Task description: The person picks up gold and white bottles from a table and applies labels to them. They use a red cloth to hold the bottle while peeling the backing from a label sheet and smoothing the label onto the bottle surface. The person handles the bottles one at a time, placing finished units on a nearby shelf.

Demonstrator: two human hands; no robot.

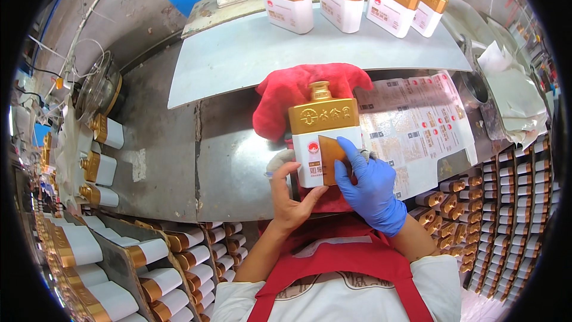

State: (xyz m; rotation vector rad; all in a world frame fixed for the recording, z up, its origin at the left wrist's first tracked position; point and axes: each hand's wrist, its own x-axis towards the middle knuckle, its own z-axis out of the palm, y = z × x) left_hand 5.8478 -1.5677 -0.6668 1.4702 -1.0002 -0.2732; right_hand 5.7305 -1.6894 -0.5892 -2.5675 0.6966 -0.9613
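Observation:
A flat gold-and-white bottle (323,118) lies tilted before me, its neck pointing away, with a small red-and-gold decal on its white front. My left hand (291,200), bare except for pale finger covers, curls round the bottle's lower left edge, thumb at its base. In a blue glove, my right hand (374,194) pinches a thin amber-brown scraper (331,156) that lies flat against the white front, beside the decal. Behind and under the bottle is a bunched red cloth (279,102). To the right lies a printed decal sheet (411,128).
Several finished-looking bottles (287,9) stand on the grey board (238,59) at the back. More bottles (101,170) lie at the table's left edge. Racks of bottles (173,286) flank me on both sides. A metal bowl (473,89) and white papers (512,95) sit at right.

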